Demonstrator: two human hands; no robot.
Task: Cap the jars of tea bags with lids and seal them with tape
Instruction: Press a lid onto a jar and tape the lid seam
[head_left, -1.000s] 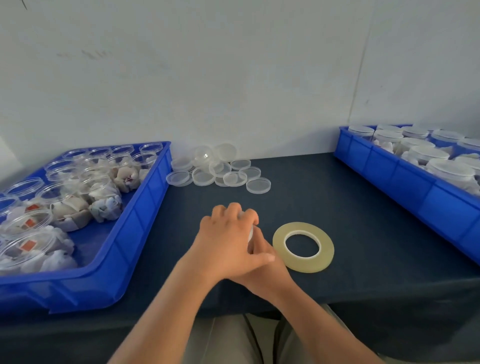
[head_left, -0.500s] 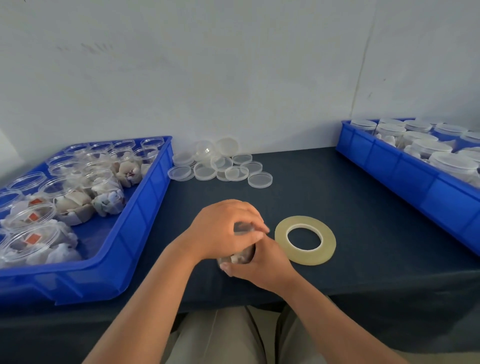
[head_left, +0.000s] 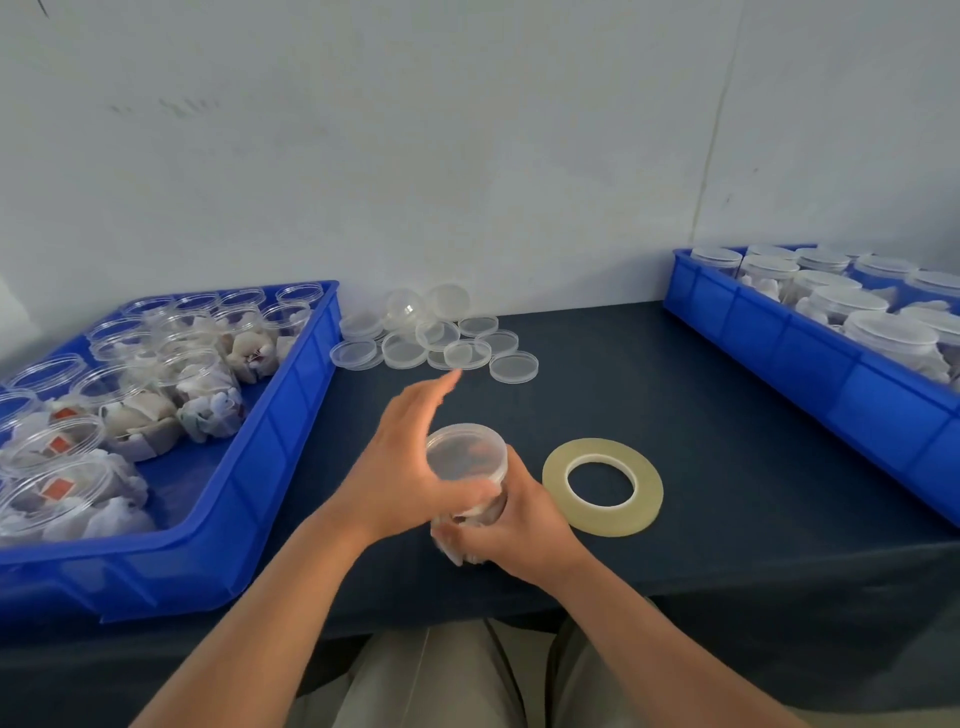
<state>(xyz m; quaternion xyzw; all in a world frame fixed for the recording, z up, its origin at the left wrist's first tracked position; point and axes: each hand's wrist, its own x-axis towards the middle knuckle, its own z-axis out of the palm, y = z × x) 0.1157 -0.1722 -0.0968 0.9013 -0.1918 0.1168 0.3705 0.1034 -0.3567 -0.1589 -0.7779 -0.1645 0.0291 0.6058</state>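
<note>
Two hands meet at one capped jar (head_left: 467, 470) near the worktop's (head_left: 675, 405) front edge. The right hand (head_left: 511, 525) curls its fingers round the jar's body, while the left hand (head_left: 400, 462), fingers straight, lies flat beside the lid (head_left: 465, 447). A tape roll (head_left: 602, 519) lies just right of the jar. Loose lids (head_left: 436, 338) sit at the back edge.

Single view: head-worn, wide-angle. Faces forward and down across the bench (head_left: 701, 415) toward the wall (head_left: 467, 156), which fills the upper half. Close in: left forearm (head_left: 249, 623) and right forearm (head_left: 649, 649) enter from the bottom edge, and the jar (head_left: 465, 457) sits near frame centre (wall seam at right bows slightly). Left blue tray (head_left: 291, 415) is cropped by the left border, right blue tray (head_left: 805, 364) by the right.
</note>
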